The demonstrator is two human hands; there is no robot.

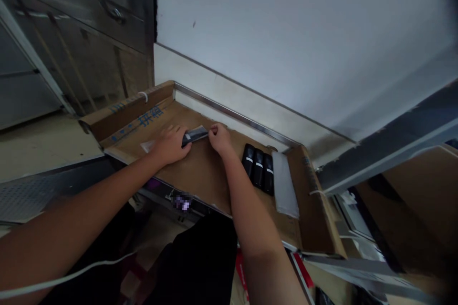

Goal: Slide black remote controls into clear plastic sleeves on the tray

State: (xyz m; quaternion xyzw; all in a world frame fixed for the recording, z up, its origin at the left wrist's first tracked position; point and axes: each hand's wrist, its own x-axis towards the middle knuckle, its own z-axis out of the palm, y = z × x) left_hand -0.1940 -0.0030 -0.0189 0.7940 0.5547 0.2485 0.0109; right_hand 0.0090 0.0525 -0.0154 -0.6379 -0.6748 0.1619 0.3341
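The dark stick (195, 136) looks light and stiff, its clear wrap (203, 129) slippery; the middle seems best to hold. At nine o'clock, the left hand (171, 145) curls over it; at three, the right hand (219, 138) pinches the wrap's end. Cardboard (211, 176) lies beneath.

The cardboard tray (211, 176) is plain tan-brown, with blue printed lettering (150, 115) along its left side and a white tie (143, 97) on that wall. Three black slim packets (258, 167) each carry a white band across the middle. Beside them, the plastic sleeves (285, 183) are milky white. Between the hands (175, 144) (219, 137), a black slim item (186, 139) with a pale band shows dark against a greyish, translucent sleeve (199, 132). The wall panel (286, 33) is bluish white above a creamier strip (214, 81). Trousers (203, 262) are solid black, the cable (71, 280) off-white; a strip (303, 270) below is bright red.
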